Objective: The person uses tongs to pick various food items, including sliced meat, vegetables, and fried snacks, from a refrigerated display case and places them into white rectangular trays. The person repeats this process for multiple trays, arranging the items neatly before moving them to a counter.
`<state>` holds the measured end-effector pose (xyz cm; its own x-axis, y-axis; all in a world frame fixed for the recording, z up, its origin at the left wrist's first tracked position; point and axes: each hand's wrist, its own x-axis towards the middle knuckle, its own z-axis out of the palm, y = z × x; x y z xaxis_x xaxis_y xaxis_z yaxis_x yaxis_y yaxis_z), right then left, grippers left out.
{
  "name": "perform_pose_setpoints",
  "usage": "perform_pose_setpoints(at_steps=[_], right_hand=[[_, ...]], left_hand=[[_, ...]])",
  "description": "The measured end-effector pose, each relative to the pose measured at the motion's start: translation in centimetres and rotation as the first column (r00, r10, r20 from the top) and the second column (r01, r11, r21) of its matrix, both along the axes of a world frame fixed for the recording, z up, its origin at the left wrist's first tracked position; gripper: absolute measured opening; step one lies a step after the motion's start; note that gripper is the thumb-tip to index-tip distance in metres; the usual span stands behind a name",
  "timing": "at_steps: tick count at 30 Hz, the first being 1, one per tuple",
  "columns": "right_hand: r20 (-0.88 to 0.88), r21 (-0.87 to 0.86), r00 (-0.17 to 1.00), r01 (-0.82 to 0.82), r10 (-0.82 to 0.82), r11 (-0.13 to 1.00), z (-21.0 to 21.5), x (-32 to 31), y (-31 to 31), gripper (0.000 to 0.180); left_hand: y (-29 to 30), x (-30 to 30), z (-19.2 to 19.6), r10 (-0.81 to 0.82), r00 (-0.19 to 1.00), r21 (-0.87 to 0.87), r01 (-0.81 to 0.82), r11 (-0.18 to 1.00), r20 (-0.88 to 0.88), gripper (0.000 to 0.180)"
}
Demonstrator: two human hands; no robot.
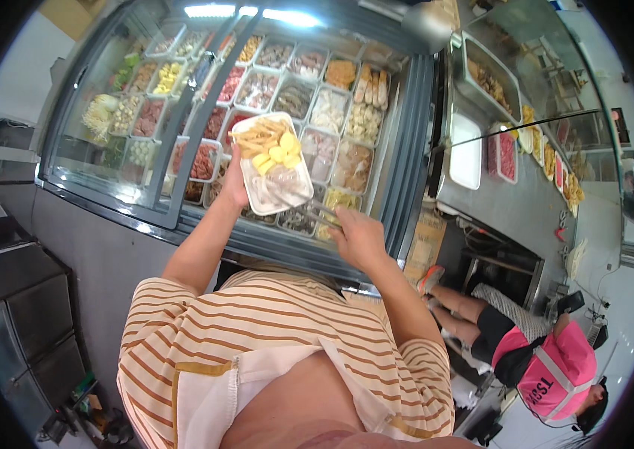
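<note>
My left hand (235, 183) grips the left edge of a white tray (255, 200), holding it tilted over the open part of a food display case. Tan strips (255, 141) that look like fries lie in the tray's upper end. Yellow round slices (278, 156) sit beside them, and pale, whitish pieces (287, 180) fill the lower end. In my right hand (359, 238) is a pair of metal tongs (320, 209), closed in the fingers. The tong tips reach to the tray's lower end, at the pale pieces; whether they pinch one I cannot tell.
Several tubs of raw meat, seafood and vegetables fill the case, including shrimp (294, 97). A sliding glass door (137, 150) covers its left part. On the right, a steel counter (511, 209) bears a white tray (466, 153) and a meat tray (507, 157). A person in a pink vest (552, 367) is lower right.
</note>
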<state>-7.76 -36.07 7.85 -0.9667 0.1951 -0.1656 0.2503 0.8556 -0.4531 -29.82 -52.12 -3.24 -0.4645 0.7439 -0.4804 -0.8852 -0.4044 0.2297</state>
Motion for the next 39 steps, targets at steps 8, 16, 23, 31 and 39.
perform_pose_setpoints(at_steps=[8,16,23,31,39], right_hand=[[0.105,0.136,0.946,-0.318,0.306,0.938,-2.2,0.5,1.2,0.032],[0.127,0.105,0.929,-0.360,0.346,0.927,0.2,1.9,2.4,0.028],[0.168,0.015,0.948,-0.276,0.270,0.961,-0.3,3.4,3.5,0.031],[0.179,0.089,0.962,-0.226,0.207,0.970,1.3,5.4,3.5,0.031],[0.019,-0.086,0.996,-0.083,0.085,0.993,0.7,8.4,2.6,0.035]], left_hand=[[-1.4,3.7,-0.2,-0.057,0.989,0.210,0.085,0.974,-0.134,0.078],[-2.3,5.3,0.0,-0.040,0.986,0.226,0.076,0.971,-0.159,0.072],[-1.4,5.6,-0.1,-0.040,0.977,0.211,0.085,0.974,-0.207,0.070],[-0.7,6.8,1.6,-0.094,0.977,0.200,0.132,0.971,-0.190,0.071],[-0.7,6.6,0.1,-0.104,0.977,0.197,0.141,0.970,-0.188,0.071]])
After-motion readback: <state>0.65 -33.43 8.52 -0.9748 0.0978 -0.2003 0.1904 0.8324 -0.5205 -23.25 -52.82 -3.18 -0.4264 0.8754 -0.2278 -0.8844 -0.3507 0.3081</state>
